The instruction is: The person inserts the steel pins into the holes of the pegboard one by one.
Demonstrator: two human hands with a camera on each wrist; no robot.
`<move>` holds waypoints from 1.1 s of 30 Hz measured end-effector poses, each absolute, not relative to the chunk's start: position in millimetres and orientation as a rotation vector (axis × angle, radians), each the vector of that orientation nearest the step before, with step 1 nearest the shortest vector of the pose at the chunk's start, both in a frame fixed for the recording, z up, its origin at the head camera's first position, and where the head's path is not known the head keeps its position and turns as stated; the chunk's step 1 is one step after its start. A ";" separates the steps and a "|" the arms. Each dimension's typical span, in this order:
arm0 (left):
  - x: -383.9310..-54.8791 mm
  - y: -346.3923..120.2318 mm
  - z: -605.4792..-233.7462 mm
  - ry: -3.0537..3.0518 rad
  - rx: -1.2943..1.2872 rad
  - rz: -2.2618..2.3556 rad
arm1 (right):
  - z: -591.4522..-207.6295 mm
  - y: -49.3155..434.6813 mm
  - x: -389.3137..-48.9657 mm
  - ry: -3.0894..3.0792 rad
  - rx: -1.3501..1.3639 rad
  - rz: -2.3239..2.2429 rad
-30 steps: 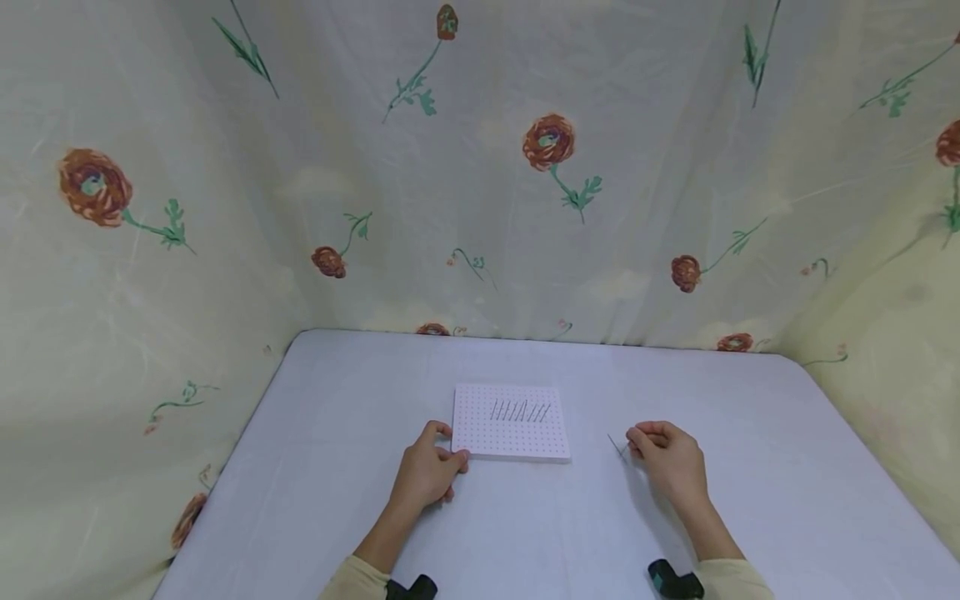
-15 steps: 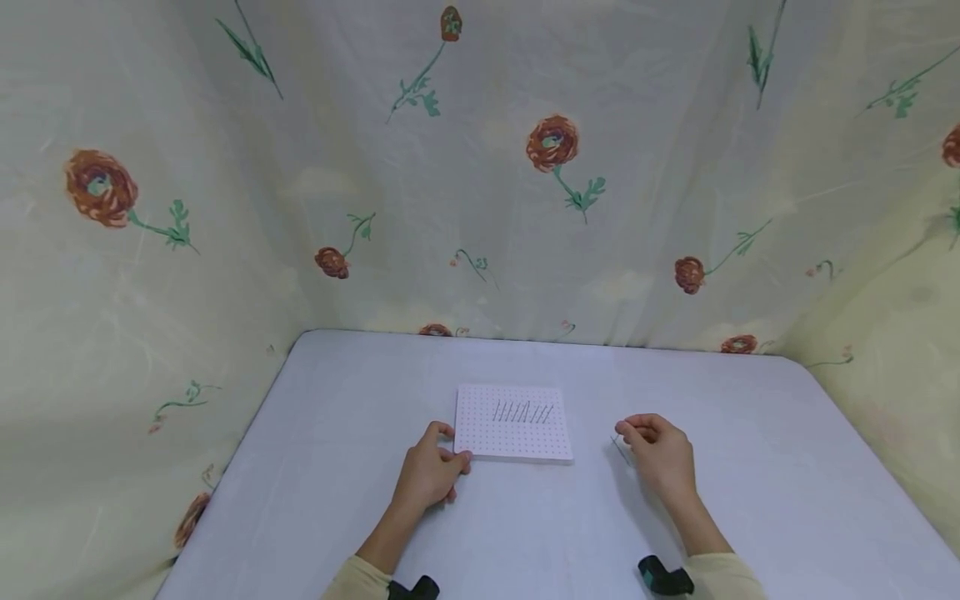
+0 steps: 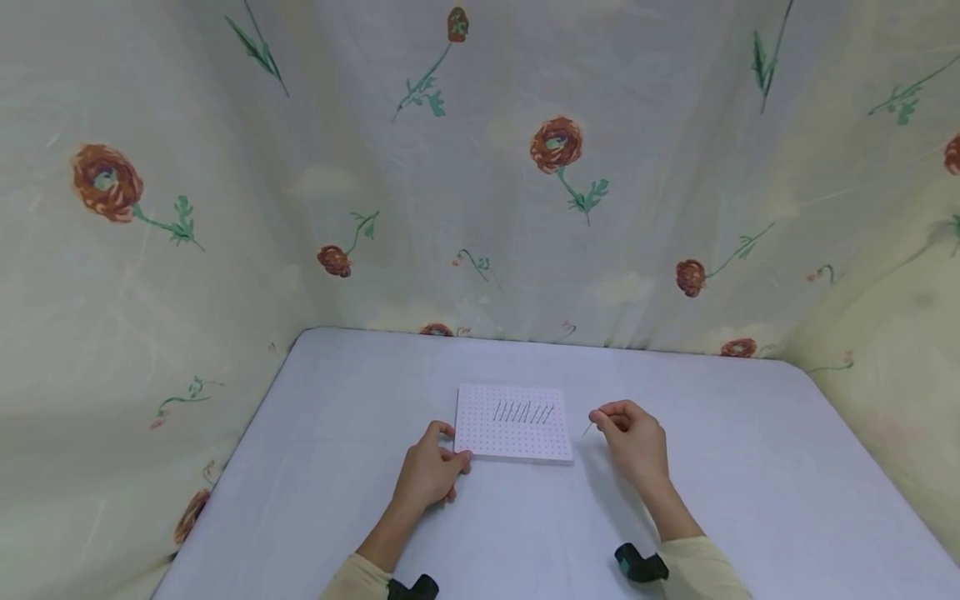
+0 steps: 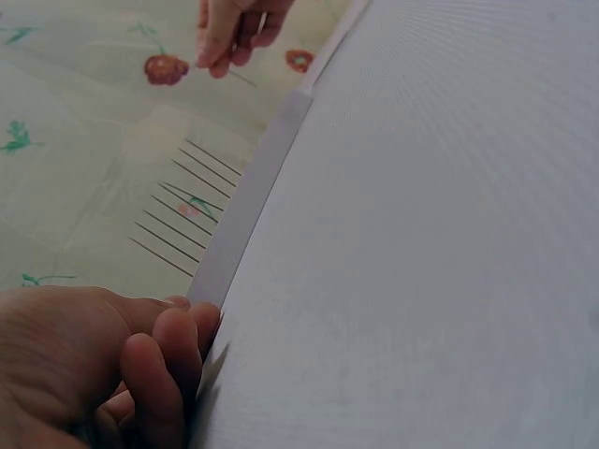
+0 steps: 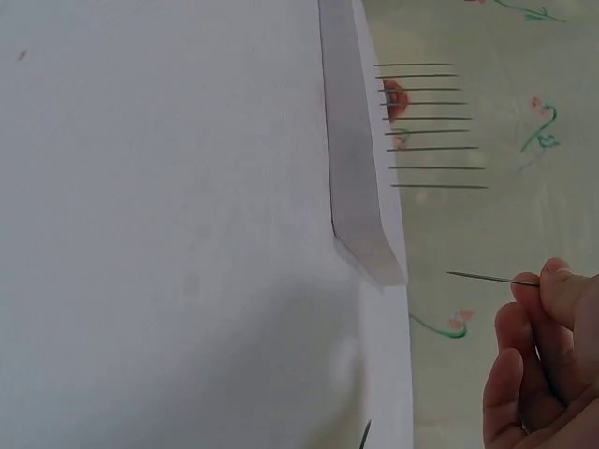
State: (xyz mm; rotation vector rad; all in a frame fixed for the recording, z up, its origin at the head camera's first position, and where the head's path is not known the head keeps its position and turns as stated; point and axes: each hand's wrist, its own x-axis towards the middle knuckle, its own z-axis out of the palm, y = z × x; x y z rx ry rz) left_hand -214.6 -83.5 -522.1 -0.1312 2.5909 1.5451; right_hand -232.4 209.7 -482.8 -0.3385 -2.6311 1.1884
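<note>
A white pegboard [image 3: 514,442], dotted with small holes, lies on the table. Several thin dark needles [image 3: 523,412] stand in a row across its back half, a few leaning. At the board's front left corner, my left hand [image 3: 430,468] grips the edge, thumb along the front and index finger on the left side. My right hand [image 3: 635,442] is raised just right of the board and pinches a needle [image 5: 491,278] between thumb and index finger. In the right wrist view the needle's point faces left, towards the board's side. The left wrist view shows the standing needles [image 4: 183,217] side-on.
A white table [image 3: 360,375] spreads out under the board. Flowered curtains [image 3: 480,208] hang behind it and at both sides. A thin dark pointed shape [image 5: 365,435] shows on the table at the right wrist view's bottom edge. Black devices [image 3: 641,564] sit by both wrists.
My right hand has moved left and slightly away from me, bringing the needle near the board's right edge. The left hand keeps its hold at the corner.
</note>
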 end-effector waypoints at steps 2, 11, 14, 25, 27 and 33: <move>-214.9 -83.9 -522.2 2.593 -0.130 1.545 | -482.1 204.1 -234.6 -2.637 -0.329 1.201; -213.9 -83.4 -520.7 2.606 -0.135 1.526 | -485.5 188.7 -241.5 -2.617 -0.263 1.218; -213.7 -83.7 -520.1 2.606 -0.138 1.525 | -488.0 185.3 -245.1 -2.612 -0.252 1.227; -212.5 -83.9 -519.9 2.602 -0.124 1.542 | -491.5 172.5 -248.2 -2.596 -0.284 1.285; -212.8 -84.1 -520.2 2.606 -0.127 1.540 | -492.2 170.6 -249.1 -2.586 -0.287 1.293; -212.9 -83.8 -520.4 2.609 -0.134 1.542 | -494.8 167.0 -250.0 -2.585 -0.298 1.283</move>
